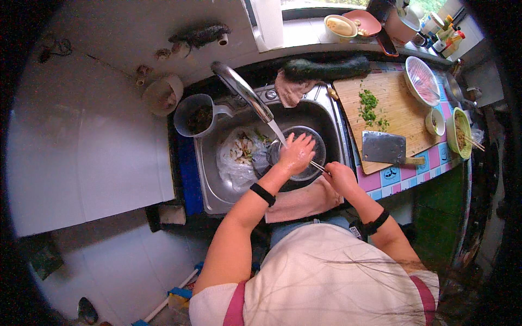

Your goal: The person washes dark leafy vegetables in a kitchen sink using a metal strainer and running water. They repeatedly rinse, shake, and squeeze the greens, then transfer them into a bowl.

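Note:
Water runs from the chrome faucet [246, 93] onto my left hand [296, 155], whose fingers are spread over a round vessel [319, 140] in the steel sink [210, 189]. Whether the palm touches something inside is hidden. At the vessel's lower right, my right hand [340, 176] is closed around a thin metal handle [317, 166] that reaches over the vessel under my left hand; what it ends in is hidden. A clear plastic bag [232, 169] with food scraps lies in the sink to the left. A pink cloth [306, 201] lies over the sink's front edge.
Right of the sink, a wooden cutting board [391, 93] bears chopped greens [368, 106] and a cleaver [384, 147]. Bowls stand beyond, one green [453, 140] with chopsticks. A dark green gourd [326, 68] lies behind the sink; a plastic jug [183, 122] stands at its left.

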{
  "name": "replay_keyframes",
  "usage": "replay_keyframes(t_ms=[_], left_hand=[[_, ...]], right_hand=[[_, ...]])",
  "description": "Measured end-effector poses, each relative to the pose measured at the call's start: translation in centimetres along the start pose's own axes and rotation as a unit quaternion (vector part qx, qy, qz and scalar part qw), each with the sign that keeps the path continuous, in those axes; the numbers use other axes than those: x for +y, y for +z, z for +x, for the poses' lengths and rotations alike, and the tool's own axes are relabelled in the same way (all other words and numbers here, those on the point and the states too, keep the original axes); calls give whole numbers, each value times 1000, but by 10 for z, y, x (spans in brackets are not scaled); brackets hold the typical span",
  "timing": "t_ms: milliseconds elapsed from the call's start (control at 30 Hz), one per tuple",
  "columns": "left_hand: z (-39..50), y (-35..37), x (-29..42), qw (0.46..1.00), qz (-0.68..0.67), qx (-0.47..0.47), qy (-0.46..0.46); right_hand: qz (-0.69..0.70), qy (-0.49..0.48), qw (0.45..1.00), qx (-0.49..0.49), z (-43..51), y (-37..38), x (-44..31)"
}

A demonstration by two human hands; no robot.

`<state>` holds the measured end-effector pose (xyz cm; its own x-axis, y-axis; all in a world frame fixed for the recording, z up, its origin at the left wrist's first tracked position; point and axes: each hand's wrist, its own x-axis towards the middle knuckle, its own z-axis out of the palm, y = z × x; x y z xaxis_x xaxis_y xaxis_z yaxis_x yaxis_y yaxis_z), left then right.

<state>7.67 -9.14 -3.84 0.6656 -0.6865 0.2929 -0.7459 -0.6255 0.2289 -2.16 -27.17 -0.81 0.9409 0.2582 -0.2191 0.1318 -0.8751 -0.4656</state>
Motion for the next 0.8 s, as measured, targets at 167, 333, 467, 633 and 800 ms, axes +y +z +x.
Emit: replay_keyframes(t_ms=[167,333,467,633,800], left_hand=[[-28,21,-19,952,-131,-76,-265],[-28,35,-38,947,-98,-168,-257],[-20,45,-18,818,-504,70,-269],[-29,53,-12,951,-102,-29,-289],[-78,51,-65,874,-100,-42,-473]], right_hand=[[-18,2,1000,6,1,11,-2],[-48,0,999,4,-3,10,-3],[-39,13,999,-15,-4,5,-4],[-31,10,999,-2,-3,6,-2],[0,29,1000,11,0,5,-5]])
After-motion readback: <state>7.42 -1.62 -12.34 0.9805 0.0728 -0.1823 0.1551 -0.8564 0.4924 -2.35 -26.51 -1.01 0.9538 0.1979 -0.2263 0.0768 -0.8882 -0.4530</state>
